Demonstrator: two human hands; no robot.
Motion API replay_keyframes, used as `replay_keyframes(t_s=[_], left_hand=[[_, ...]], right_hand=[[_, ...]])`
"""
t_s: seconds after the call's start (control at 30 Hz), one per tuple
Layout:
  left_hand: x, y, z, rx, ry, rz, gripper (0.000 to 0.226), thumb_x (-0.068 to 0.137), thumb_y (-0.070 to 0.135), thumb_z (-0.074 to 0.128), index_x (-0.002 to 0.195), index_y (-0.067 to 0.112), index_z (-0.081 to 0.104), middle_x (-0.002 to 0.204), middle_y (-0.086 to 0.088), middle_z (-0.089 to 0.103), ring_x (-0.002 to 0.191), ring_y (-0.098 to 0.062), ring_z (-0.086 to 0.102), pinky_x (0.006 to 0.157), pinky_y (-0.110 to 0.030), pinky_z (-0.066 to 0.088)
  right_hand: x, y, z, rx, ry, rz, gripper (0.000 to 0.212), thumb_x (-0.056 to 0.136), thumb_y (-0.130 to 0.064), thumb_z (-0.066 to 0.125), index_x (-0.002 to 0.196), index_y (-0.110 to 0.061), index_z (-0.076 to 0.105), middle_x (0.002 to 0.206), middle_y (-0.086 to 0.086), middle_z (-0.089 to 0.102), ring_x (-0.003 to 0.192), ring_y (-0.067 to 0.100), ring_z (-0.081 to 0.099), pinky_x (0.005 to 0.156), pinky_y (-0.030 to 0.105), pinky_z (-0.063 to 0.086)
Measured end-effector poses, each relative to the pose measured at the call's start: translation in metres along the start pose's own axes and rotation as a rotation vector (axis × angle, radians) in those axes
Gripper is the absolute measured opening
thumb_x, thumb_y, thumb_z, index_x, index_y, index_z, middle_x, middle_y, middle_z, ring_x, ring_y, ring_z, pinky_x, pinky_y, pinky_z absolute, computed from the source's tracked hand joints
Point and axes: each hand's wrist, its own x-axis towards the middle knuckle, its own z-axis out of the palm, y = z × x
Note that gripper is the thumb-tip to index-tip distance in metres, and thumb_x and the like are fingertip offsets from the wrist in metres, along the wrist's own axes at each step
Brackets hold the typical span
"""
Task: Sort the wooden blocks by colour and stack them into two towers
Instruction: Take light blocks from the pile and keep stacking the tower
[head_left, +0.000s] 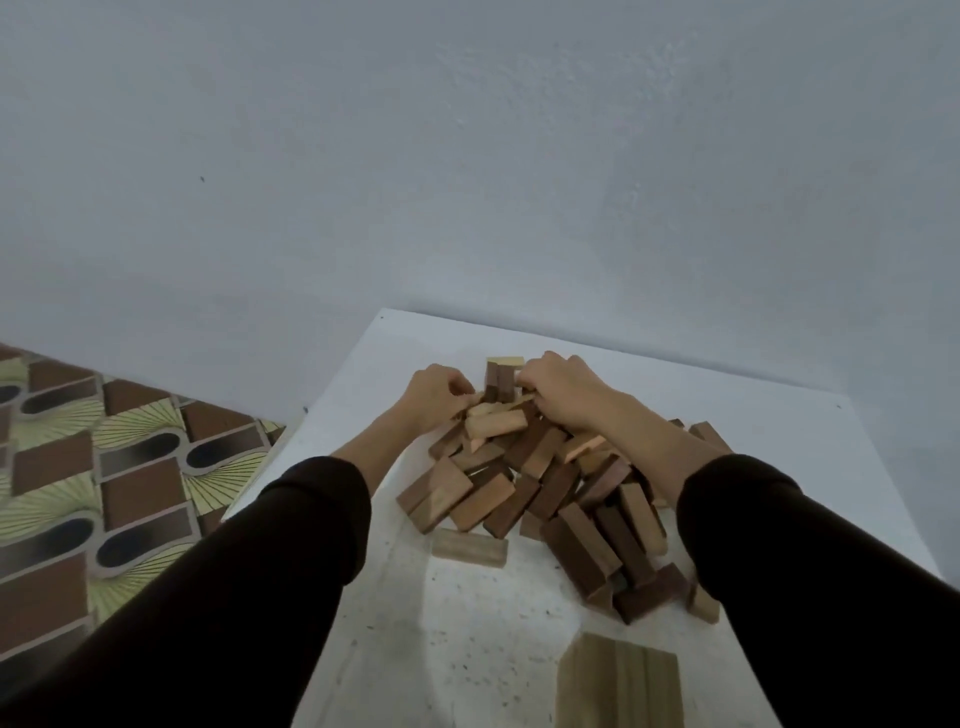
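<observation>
Pale wall behind a white desk (415, 338) heaped with mixed wooden blocks (545, 483). At the heap's far end, left hand (439, 395) and right hand (561, 397), fingers curled among blocks, flanking upright dark blocks (500, 382); exact hold impossible to tell. Started light layer (618, 680) well apart, at near edge.

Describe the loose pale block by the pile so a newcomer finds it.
Start at the white table, then the heap of blocks on it. At the heap's near-left edge lies one pale block, flat on the tabletop, not piled on others.
</observation>
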Motion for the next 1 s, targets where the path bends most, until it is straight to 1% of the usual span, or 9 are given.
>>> replay_keyframes(t_s=[0.17,0.33,0.47,0.57,0.63,0.77,0.83,0.93,1.0], left_hand=[[0.003,0.002,-0.010,0.020,-0.171,0.035,0.021,0.088,0.008,0.061,0.107,0.003,0.069,0.107,-0.012,0.068,0.088,-0.015,0.058,0.080,-0.022,0.045],[0.001,0.001,-0.010,0.195,-0.231,0.069,0.028,0.097,0.013,0.047,0.120,0.005,0.058,0.118,-0.012,0.060,0.103,-0.022,0.054,0.079,-0.020,0.036],[-0.003,-0.003,-0.011,0.056,-0.163,0.009,0.018,0.097,0.001,0.031,0.104,0.007,0.046,0.119,-0.010,0.053,0.090,-0.017,0.045,0.061,-0.018,0.034],[-0.002,0.004,-0.011,0.023,-0.148,-0.026,0.016,0.095,-0.002,0.032,0.097,0.005,0.046,0.095,-0.004,0.048,0.076,-0.012,0.040,0.059,-0.020,0.034],[0.000,0.013,-0.009,0.086,-0.222,-0.038,0.016,0.097,0.008,0.038,0.094,0.005,0.053,0.086,-0.001,0.048,0.082,-0.017,0.046,0.072,-0.027,0.038],[0.003,0.014,-0.001,0.174,-0.206,-0.034,0.048,0.090,0.041,0.058,0.056,0.013,0.041,0.057,0.000,0.041,0.057,-0.015,0.040,0.060,-0.028,0.033],[0.002,0.015,0.000,0.210,-0.216,-0.038,0.044,0.089,0.038,0.061,0.058,0.010,0.047,0.059,-0.003,0.046,0.061,-0.018,0.046,0.065,-0.030,0.038],[-0.005,0.021,-0.003,0.193,-0.235,-0.036,0.029,0.090,0.021,0.056,0.063,0.010,0.053,0.068,-0.004,0.054,0.077,-0.024,0.056,0.072,-0.032,0.043],[-0.011,0.024,-0.006,0.182,-0.216,-0.021,0.035,0.090,0.017,0.057,0.056,0.014,0.046,0.060,-0.001,0.045,0.066,-0.019,0.048,0.064,-0.027,0.038]], right_hand=[[0.004,-0.004,0.003,-0.267,-0.008,-0.071,0.031,0.091,-0.002,0.041,0.115,-0.014,0.057,0.121,0.007,0.052,0.114,0.026,0.042,0.077,0.034,0.029],[0.001,-0.003,0.003,-0.110,-0.003,-0.026,0.018,0.086,0.001,0.045,0.088,-0.011,0.058,0.105,0.011,0.055,0.100,0.028,0.051,0.075,0.032,0.036],[-0.005,-0.002,-0.008,0.102,0.004,0.020,0.031,0.080,-0.001,0.052,0.064,-0.017,0.031,0.082,0.004,0.046,0.077,0.023,0.047,0.060,0.031,0.035],[-0.008,-0.005,-0.017,0.192,0.003,0.030,0.033,0.079,-0.002,0.052,0.067,-0.022,0.029,0.073,-0.002,0.042,0.073,0.022,0.046,0.056,0.031,0.031],[-0.010,-0.008,-0.019,0.238,-0.019,0.048,0.029,0.081,-0.003,0.049,0.070,-0.023,0.032,0.078,0.000,0.044,0.076,0.023,0.047,0.060,0.033,0.034],[-0.018,-0.015,-0.024,0.280,-0.054,0.062,0.021,0.086,-0.004,0.046,0.075,-0.020,0.037,0.086,0.002,0.046,0.078,0.022,0.045,0.065,0.032,0.036],[-0.023,-0.016,-0.026,0.272,-0.059,0.077,0.024,0.087,-0.005,0.046,0.073,-0.022,0.037,0.086,0.002,0.046,0.079,0.022,0.046,0.067,0.033,0.037],[-0.032,-0.020,-0.030,0.233,-0.045,0.088,0.007,0.092,-0.007,0.045,0.095,-0.009,0.051,0.092,0.003,0.048,0.083,0.021,0.046,0.069,0.034,0.038],[-0.038,-0.023,-0.032,0.266,-0.047,0.104,0.007,0.093,-0.008,0.044,0.095,-0.010,0.051,0.093,0.002,0.047,0.084,0.020,0.045,0.071,0.034,0.038]])
